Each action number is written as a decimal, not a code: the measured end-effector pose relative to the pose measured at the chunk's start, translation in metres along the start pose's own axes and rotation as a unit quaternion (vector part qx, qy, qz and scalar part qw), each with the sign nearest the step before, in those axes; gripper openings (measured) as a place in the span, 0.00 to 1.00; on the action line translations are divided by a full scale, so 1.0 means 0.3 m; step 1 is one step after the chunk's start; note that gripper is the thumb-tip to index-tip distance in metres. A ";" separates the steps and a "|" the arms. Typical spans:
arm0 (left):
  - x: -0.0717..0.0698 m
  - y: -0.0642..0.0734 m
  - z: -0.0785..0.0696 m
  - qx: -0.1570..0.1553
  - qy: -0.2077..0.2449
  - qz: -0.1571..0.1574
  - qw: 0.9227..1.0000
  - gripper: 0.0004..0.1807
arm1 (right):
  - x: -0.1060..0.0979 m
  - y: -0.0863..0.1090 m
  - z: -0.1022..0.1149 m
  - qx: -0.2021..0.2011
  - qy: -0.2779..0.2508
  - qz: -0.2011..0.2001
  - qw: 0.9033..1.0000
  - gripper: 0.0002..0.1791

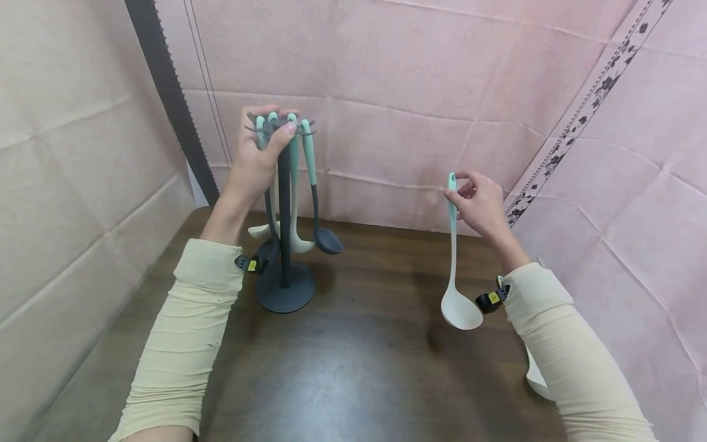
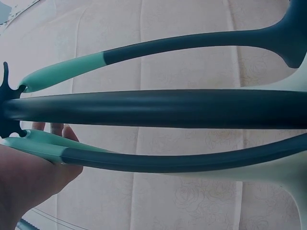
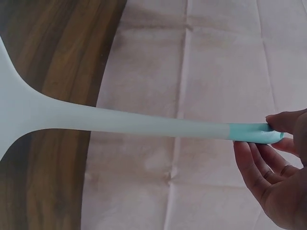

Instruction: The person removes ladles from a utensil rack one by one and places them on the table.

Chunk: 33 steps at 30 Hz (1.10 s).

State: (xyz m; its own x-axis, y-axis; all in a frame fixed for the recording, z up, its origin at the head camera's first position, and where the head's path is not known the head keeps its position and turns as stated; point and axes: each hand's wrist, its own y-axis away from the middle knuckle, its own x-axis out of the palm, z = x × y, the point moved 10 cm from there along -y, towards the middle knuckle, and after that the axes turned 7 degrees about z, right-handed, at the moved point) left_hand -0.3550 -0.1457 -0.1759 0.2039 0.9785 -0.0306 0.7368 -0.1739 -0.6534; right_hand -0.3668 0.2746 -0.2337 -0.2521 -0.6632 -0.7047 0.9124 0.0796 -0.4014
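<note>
One smooth white ladle with round bowl and mint-green handle: held bowl-down above the table at right, its handle end pinched by the right hand.
One dark grey rack with slender pole and disc base: upright at left, its hooked top gripped by the left hand.
Mint-handled utensils, dark and white: hanging from the hooks.
One brown wood-grained table: beneath.

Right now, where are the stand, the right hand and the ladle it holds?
Stand (image 1: 285, 227): head view, middle of its pole.
Right hand (image 1: 483, 207): head view, between thumb and wrist.
Ladle (image 3: 124, 122): right wrist view, on its white shaft.
</note>
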 end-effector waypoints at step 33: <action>0.000 -0.003 0.000 0.007 0.010 -0.005 1.000 0.26 | 0.040 0.147 -0.289 0.066 0.072 0.087 0.991 0.23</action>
State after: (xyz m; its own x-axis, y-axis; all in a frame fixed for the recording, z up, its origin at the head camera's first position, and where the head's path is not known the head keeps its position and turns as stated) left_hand -0.3557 -0.1455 -0.1752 0.2091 0.9778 -0.0094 0.7298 -0.1625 -0.6641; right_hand -0.3576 0.3347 -0.3107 -0.1222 -0.5348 -0.8361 0.9781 0.0781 -0.1929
